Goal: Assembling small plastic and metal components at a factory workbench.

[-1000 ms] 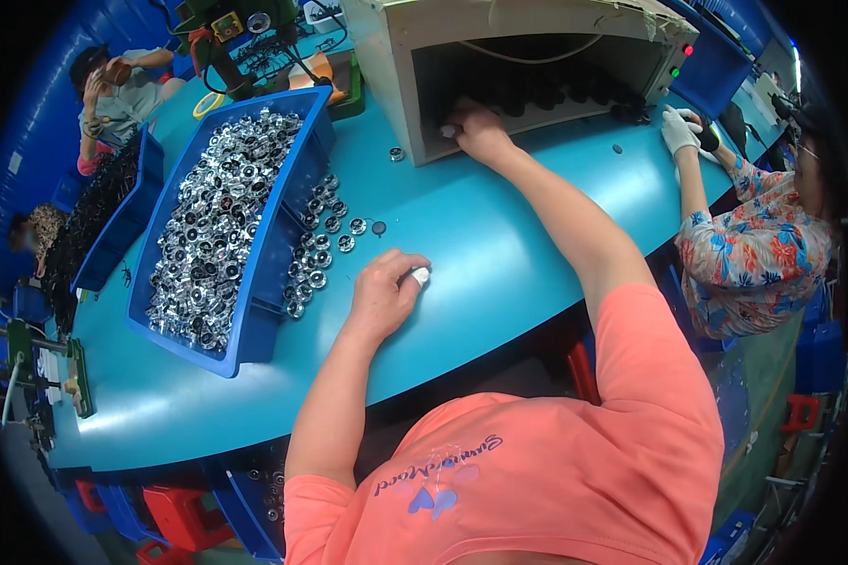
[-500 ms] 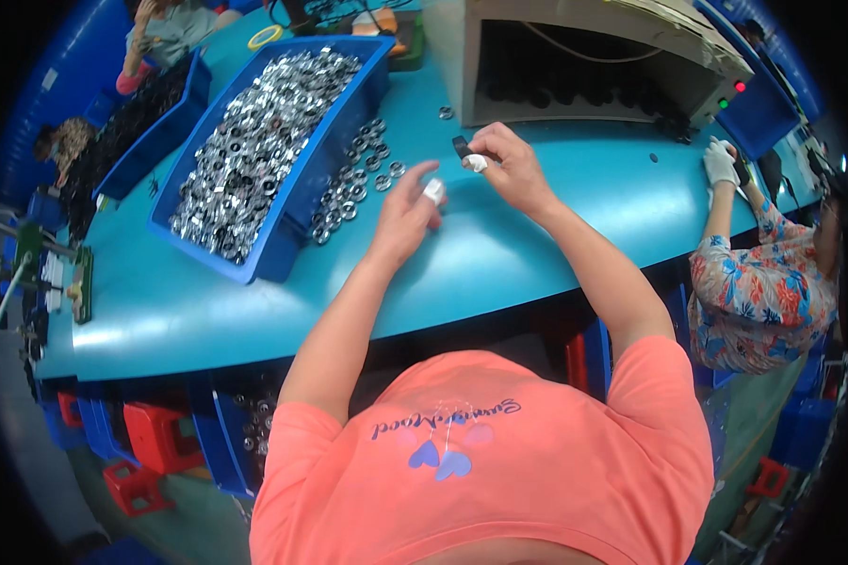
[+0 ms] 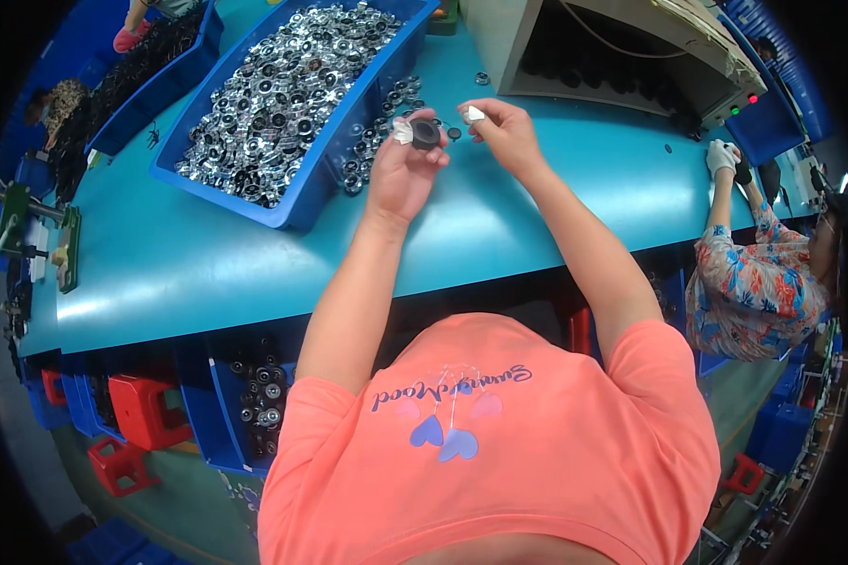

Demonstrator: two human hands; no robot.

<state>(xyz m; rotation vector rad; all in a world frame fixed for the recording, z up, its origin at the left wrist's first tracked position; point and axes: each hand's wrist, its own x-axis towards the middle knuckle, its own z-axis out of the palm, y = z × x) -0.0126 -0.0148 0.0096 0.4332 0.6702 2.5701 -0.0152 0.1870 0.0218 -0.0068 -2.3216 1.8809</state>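
Observation:
My left hand [image 3: 403, 179] is raised over the table, palm partly up, its fingers closed around a black round part [image 3: 426, 134] with a dark recessed face. White wrapping covers one of its fingertips. My right hand [image 3: 507, 137] is just to the right, thumb and fingers curled toward each other, with white wrapping on a finger; anything between them is too small to make out. A small dark disc [image 3: 454, 134] appears between the two hands; I cannot tell whether it lies on the table. Silver ring-shaped parts [image 3: 358, 169] lie loose beside my left hand.
A blue bin [image 3: 278, 217] heaped with silver rings [image 3: 283, 104] stands left of my hands. A grey box-like machine [image 3: 507, 56] with an open front stands at the back right. Another blue bin [image 3: 151, 108] holds black parts. At right, a gloved co-worker's hand [image 3: 723, 157] works.
The black part was at my right hand's fingers and is now in my left hand, which has turned palm up. My view has shifted, and both hands are closer together.

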